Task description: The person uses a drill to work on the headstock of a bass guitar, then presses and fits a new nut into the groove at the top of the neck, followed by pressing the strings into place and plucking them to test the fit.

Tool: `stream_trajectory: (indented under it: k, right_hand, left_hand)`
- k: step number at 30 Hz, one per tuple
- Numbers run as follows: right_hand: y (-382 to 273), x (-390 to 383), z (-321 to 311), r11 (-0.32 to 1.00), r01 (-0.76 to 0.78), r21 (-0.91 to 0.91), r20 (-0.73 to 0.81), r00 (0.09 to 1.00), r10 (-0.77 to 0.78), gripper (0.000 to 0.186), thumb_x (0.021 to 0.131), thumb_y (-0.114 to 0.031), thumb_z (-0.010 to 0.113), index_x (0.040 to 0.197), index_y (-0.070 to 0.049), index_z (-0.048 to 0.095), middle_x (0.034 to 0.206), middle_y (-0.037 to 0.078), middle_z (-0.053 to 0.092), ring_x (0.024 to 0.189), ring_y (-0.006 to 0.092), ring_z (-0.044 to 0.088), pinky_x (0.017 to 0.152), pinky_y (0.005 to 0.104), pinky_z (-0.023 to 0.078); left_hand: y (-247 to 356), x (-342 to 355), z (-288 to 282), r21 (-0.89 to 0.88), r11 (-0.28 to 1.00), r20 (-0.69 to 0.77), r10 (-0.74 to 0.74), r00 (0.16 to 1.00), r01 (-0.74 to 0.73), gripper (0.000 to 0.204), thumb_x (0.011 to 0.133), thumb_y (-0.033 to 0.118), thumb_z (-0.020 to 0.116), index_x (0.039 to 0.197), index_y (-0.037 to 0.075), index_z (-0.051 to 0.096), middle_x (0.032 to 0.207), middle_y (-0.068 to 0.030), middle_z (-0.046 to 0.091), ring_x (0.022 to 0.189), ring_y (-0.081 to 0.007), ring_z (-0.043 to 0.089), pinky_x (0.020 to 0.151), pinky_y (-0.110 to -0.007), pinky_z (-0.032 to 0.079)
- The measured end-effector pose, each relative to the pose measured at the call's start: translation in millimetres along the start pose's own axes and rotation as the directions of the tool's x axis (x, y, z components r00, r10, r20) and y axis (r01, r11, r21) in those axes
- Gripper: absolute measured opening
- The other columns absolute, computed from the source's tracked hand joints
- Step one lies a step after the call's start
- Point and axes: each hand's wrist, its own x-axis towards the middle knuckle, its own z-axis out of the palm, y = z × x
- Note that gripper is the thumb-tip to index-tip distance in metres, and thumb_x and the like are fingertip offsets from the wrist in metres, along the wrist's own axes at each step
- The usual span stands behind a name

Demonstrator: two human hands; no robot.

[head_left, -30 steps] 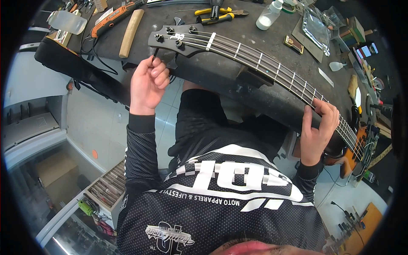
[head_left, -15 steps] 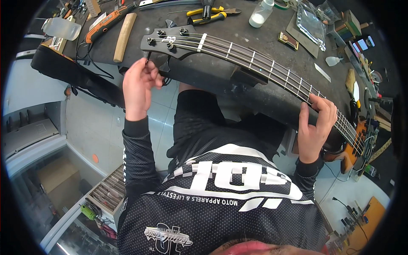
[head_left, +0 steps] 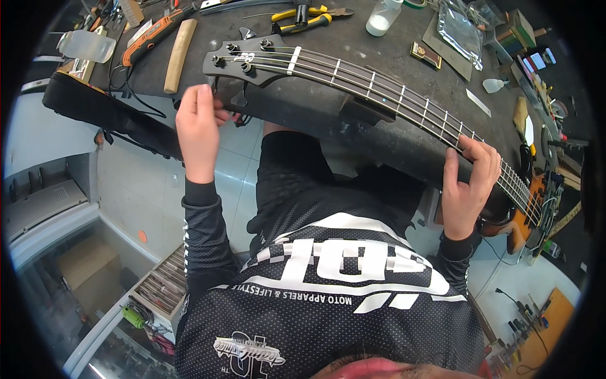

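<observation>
A dark four-string bass guitar (head_left: 353, 84) lies across the workbench, its headstock at the left and its sunburst body (head_left: 525, 222) at the far right. My left hand (head_left: 199, 129) is at the near side of the headstock, fingers closed at a tuning key (head_left: 214, 83); they mostly hide it. Another tuning key (head_left: 240, 98) sticks out beside it. My right hand (head_left: 470, 180) rests over the neck. Its index fingertip touches the strings, the thumb sits at the near edge, and a gap shows between them. A dark block (head_left: 366, 108) stands under the neck.
Yellow-handled pliers (head_left: 306, 25), a wooden stick (head_left: 180, 57), an orange power tool (head_left: 151, 41) and a bottle of white stuff (head_left: 382, 19) lie beyond the bass on the workbench (head_left: 353, 38). A black padded bag (head_left: 107, 110) leans at the left.
My left hand has turned at the wrist and shifted slightly left at the tuning key. My right hand stays almost in place. The whole view has shifted a little.
</observation>
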Motion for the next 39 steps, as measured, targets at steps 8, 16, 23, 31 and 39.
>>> stream_trajectory:
  k: [8,16,23,31,39]
  right_hand:
    - [1.4,0.4,-3.3,0.998,0.049,-0.034,0.006,0.999,-0.048,0.028,0.092,-0.002,0.087,0.117,-0.011,0.078,0.113,0.006,0.069,0.110,0.0289,0.064,0.105,0.0437,0.044]
    - [1.4,0.1,-4.5,0.999,0.032,-0.043,0.020,0.999,-0.031,0.025,0.092,-0.003,0.088,0.114,-0.010,0.078,0.115,0.008,0.069,0.114,0.0308,0.064,0.108,0.0447,0.044]
    - [1.9,-1.1,-4.4,0.999,0.019,-0.034,-0.001,1.000,-0.019,0.026,0.093,-0.004,0.088,0.116,-0.011,0.078,0.116,0.008,0.070,0.116,0.0312,0.065,0.109,0.0455,0.044]
    - [4.2,-2.5,-2.6,1.000,0.003,-0.004,-0.010,1.000,-0.003,0.030,0.092,-0.003,0.088,0.119,-0.011,0.077,0.117,0.009,0.070,0.116,0.0318,0.065,0.110,0.0463,0.044]
    - [3.8,-2.9,-7.7,0.998,0.040,-0.044,0.008,0.999,-0.040,0.027,0.091,-0.003,0.089,0.114,-0.010,0.078,0.115,0.008,0.067,0.113,0.0303,0.063,0.107,0.0452,0.044]
  left_hand:
    - [-2.8,3.3,4.7,0.532,0.763,-0.031,0.451,0.892,-0.367,0.026,0.118,0.022,0.068,0.107,0.000,0.074,0.082,-0.0044,0.067,0.067,-0.0181,0.063,0.063,-0.033,0.050]
    - [1.2,2.5,9.0,0.355,0.925,-0.111,0.186,0.976,-0.136,0.035,0.122,0.030,0.059,0.112,-0.001,0.074,0.081,-0.0039,0.064,0.069,-0.0151,0.066,0.064,-0.033,0.053]
    - [-0.6,-1.4,11.0,0.887,0.166,0.200,0.702,0.684,-0.430,0.020,0.109,0.020,0.081,0.105,0.002,0.074,0.079,-0.0056,0.060,0.069,-0.0178,0.065,0.061,-0.035,0.051]
    - [-8.7,12.3,-11.5,-0.575,0.744,0.287,-0.207,0.935,0.341,0.034,0.121,0.032,0.061,0.098,0.008,0.070,0.072,0.0034,0.048,0.067,-0.0136,0.051,0.065,-0.029,0.039]
    - [3.5,-2.4,7.5,0.710,0.591,0.011,0.534,0.845,-0.383,0.024,0.117,0.025,0.071,0.112,0.002,0.074,0.082,-0.0028,0.062,0.070,-0.0171,0.065,0.065,-0.033,0.052]
